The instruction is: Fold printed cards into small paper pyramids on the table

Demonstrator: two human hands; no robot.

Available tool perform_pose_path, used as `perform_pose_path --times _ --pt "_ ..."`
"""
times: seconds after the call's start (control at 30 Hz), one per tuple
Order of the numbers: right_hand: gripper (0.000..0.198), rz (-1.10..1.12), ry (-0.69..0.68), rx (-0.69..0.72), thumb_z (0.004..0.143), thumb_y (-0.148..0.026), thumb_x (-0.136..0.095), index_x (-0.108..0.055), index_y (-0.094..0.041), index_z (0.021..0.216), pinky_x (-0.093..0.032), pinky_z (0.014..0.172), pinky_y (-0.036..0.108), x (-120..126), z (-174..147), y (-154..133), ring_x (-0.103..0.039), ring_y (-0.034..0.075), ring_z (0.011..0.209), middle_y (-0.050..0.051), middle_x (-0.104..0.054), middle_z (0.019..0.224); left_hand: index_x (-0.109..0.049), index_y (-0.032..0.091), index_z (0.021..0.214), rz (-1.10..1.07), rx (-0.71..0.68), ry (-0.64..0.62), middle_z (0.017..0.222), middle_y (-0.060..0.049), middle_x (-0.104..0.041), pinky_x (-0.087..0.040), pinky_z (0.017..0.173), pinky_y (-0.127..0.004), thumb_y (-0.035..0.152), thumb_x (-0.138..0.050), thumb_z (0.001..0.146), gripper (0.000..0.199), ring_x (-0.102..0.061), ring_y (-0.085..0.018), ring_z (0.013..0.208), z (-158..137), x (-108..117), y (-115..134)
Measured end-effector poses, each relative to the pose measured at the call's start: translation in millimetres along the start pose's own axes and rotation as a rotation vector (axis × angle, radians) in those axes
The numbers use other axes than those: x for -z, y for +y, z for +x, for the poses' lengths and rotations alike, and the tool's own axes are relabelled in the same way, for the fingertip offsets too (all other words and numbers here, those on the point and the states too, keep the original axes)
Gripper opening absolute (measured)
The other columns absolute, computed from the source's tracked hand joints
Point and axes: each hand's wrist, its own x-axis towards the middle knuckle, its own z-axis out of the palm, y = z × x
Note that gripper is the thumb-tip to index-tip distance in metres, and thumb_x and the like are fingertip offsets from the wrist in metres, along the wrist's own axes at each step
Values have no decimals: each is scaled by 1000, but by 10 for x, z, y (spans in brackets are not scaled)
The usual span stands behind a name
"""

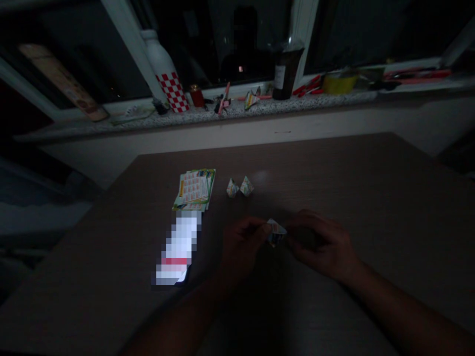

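Nearest to us, two bare forearms reach in from the bottom edge over a dim brown worktop [352, 183]. The left hand [241, 244] pinches a small folded paper [275, 235] between thumb and forefinger, above the worktop's middle. The right hand [330, 242] is curved, thumb and fingers forming a loop beside the paper's right corner; we cannot tell whether its fingertips touch it.

Left of the left hand lies a lit phone [178, 247] (its screen is blurred into blocks, so we can read nothing there). Just beyond its far end we find a loose stack of printed sheets [195, 190], green at the edges. To the right of the stack, beyond the hands, two pointed paper shapes stand side by side, a left one [232, 188] and a right one [246, 186].

Farther off, past the worktop, a speckled sill [315, 101] holds, from left to right, a tall leaning tube [67, 84], a white bottle [172, 89] with red checks, a small red jar [196, 96], a dark cup [285, 74] with a pale label and a yellow round thing [339, 83]. Behind them we see dark windows [208, 29].
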Motion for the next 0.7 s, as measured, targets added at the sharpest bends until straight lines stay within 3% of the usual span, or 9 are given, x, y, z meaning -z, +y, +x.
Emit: perform_pose_path --times 0.17,0.33,0.4,0.53,0.6,0.7 --pt "23 -68 2 157 72 -6 -68 -65 -17 93 -53 63 26 1 -3 36 -64 16 76 7 -64 87 -63 14 66 -164 138 -70 61 1 -62 -44 56 -22 28 -71 71 17 -55 -10 55 75 10 -58" --pt "21 -80 18 140 73 -9 -68 -66 -19 91 -54 63 28 17 0 26 -65 17 75 6 -66 85 -59 14 67 -87 239 -163 62 1 -59 -42 53 -23 34 -64 77 23 -53 -10 52 87 35 -56" --pt "18 -83 25 107 74 -10 -67 -67 -20 89 -54 62 29 22 5 9 -65 17 73 6 -67 83 -60 14 70 93 153 -147 63 1 -58 -42 56 -23 36 -59 81 25 -54 -11 57 69 56 -8" --pt "13 -84 39 38 74 -11 -65 -66 -20 83 -54 59 28 39 12 -24 -66 17 68 5 -68 77 -62 16 90 442 -182 -176 84 -4 -64 -45 71 -27 33 -51 87 21 -59 -15 80 22 122 120" --pt "10 -81 41 1 74 -12 -65 -66 -20 80 -53 56 27 48 15 -37 -66 17 66 4 -69 75 -62 17 92 537 -334 -215 88 -5 -64 -46 74 -28 29 -58 82 17 -59 -16 82 12 146 157" --pt "9 -59 40 -40 73 -12 -65 -66 -20 76 -52 55 26 55 19 -49 -66 16 63 4 -69 72 -63 17 89 639 -453 -226 86 -5 -66 -47 73 -28 23 -64 76 15 -60 -16 79 20 157 164"
